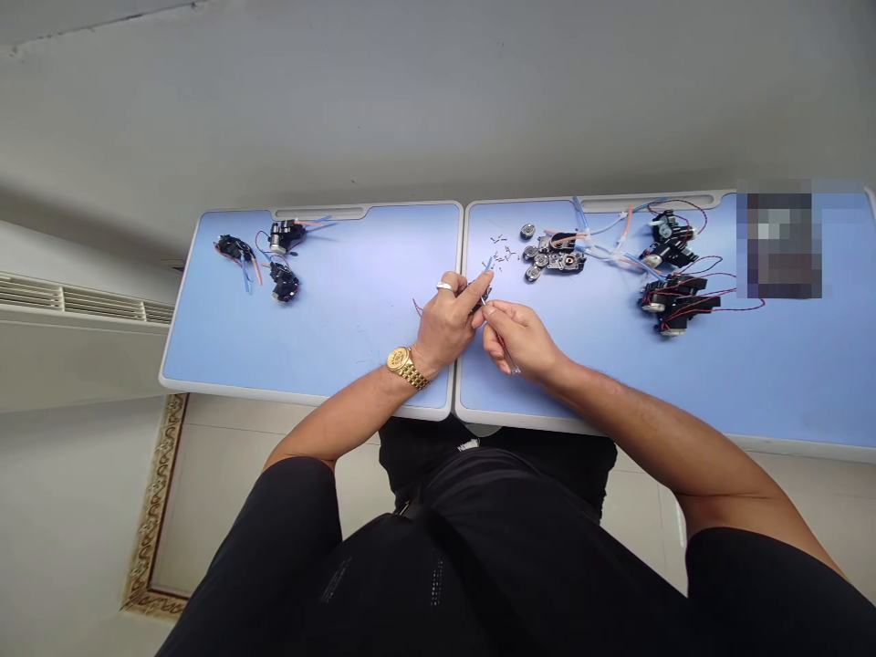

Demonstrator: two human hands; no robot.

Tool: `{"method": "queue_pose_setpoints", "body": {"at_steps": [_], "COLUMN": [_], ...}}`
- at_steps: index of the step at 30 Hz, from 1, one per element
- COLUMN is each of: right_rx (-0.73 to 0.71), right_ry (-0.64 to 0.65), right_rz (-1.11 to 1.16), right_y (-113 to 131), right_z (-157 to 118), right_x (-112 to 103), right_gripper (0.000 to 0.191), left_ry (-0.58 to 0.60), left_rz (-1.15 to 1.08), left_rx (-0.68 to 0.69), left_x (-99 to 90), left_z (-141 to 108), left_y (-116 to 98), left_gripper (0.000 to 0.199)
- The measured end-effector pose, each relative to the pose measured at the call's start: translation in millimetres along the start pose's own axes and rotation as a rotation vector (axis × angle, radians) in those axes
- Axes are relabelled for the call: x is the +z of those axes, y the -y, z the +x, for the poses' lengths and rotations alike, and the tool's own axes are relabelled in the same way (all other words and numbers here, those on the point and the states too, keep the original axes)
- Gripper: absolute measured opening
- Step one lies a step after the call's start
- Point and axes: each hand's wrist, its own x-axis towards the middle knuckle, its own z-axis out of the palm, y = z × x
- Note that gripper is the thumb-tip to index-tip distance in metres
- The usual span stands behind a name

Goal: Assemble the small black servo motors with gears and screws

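Note:
My left hand (pixel 448 319), with a ring and a gold watch, is closed around a small dark motor unit that its fingers mostly hide. A short blue tube (pixel 488 264) sticks out beyond the fingers, and a thin red wire (pixel 417 307) trails out on the left. My right hand (pixel 521 336) pinches a slim screwdriver (pixel 507 353) with a clear and red handle, its tip end against the piece in the left hand. Small dark screws (pixel 505 254) lie scattered just past my fingers. Beside them are round silver motors (pixel 532 272) and metal-faced black units (pixel 567 259).
Black motor units with red wires (pixel 674 301) and blue and orange tubes (pixel 620 239) lie at the right. Several similar units (pixel 282 255) rest on the left table. A seam (pixel 460 310) divides the two blue tabletops (pixel 356 301). A blurred patch (pixel 780 242) covers the far right.

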Motion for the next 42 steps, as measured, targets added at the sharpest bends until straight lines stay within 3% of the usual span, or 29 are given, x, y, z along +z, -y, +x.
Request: {"method": "queue_pose_setpoints", "body": {"at_steps": [7,19,30,34,39,42], "right_rx": [-0.032,-0.131,-0.133,-0.060,0.049,-0.091], "right_ry": [-0.019,-0.102,0.009,0.063,0.183,0.167], "right_rz": [-0.030,0.046,0.118,-0.025,-0.357,-0.485], "right_y": [-2,-17,-19,-3,26,34], "right_z": [1,2,5,7,1,-2], "right_x": [2,11,3,-10,-43,-58], "right_gripper": [0.036,0.057,0.057,0.055,0.050,0.038], "left_ry": [-0.055,-0.003,-0.002,0.056,0.103,0.142], "left_rz": [-0.026,-0.171,-0.335,-0.365,-0.405,-0.468], "left_rx": [0.030,-0.031,-0.014,-0.060,-0.161,-0.197], "left_x": [3.3,-1.9,-7.2,-9.4,-12.5,-15.9], "left_z": [1,0,3,6,14,17], "left_y": [-2,-14,-11,-10,-8,-6], "left_gripper": [0.058,0.059,0.057,0.045,0.042,0.045]}}
